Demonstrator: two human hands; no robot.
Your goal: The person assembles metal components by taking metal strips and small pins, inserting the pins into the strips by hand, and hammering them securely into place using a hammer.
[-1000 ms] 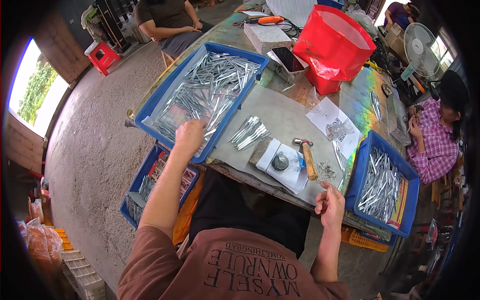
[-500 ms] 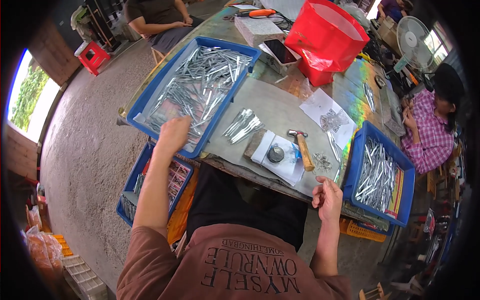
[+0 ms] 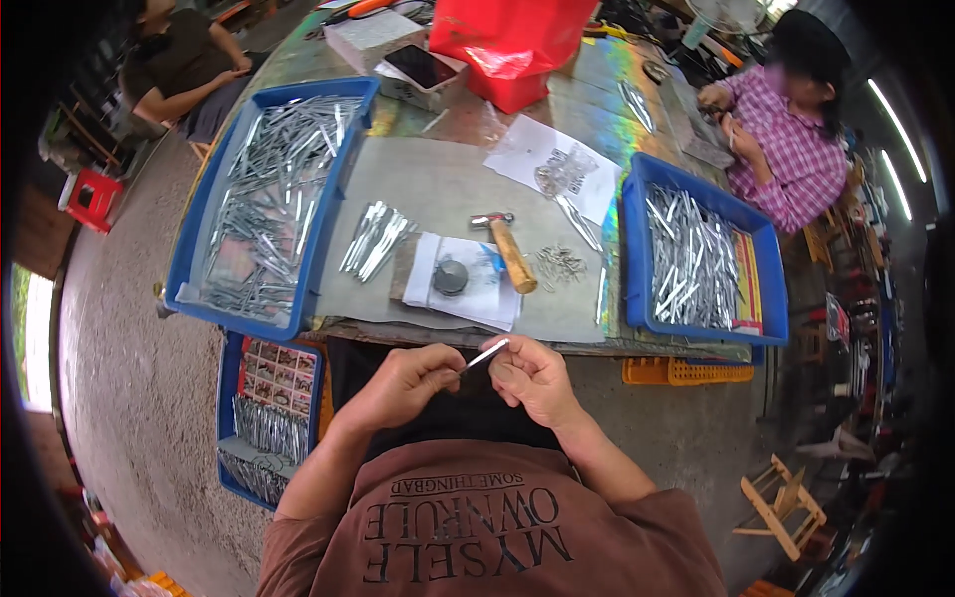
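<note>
A slim, silvery metal strip (image 3: pixel 484 356) slants between my two hands in front of the table's near edge. Its lower end is pinched by my left hand (image 3: pixel 413 386). At the upper end, my right hand (image 3: pixel 537 383) has its fingers closed on the strip. Beyond them on the table, a dark round disc (image 3: pixel 450 278) rests on a white-covered block (image 3: pixel 423 300). A wooden-handled hammer (image 3: pixel 512 257) lies right of the disc. Several similar metal strips (image 3: pixel 378 242) form a small pile to its left.
Blue trays full of metal strips stand left (image 3: pixel 314 264) and right (image 3: pixel 637 249) on the table. Small metal bits (image 3: pixel 560 266) lie by the hammer. A red bag (image 3: pixel 507 50) and a phone (image 3: pixel 418 66) are farther back. Another person (image 3: pixel 796 149) sits at the right.
My left hand has left the left tray and come to the front middle with a metal strip. My right hand has moved left to meet it. The view has turned to the right.
</note>
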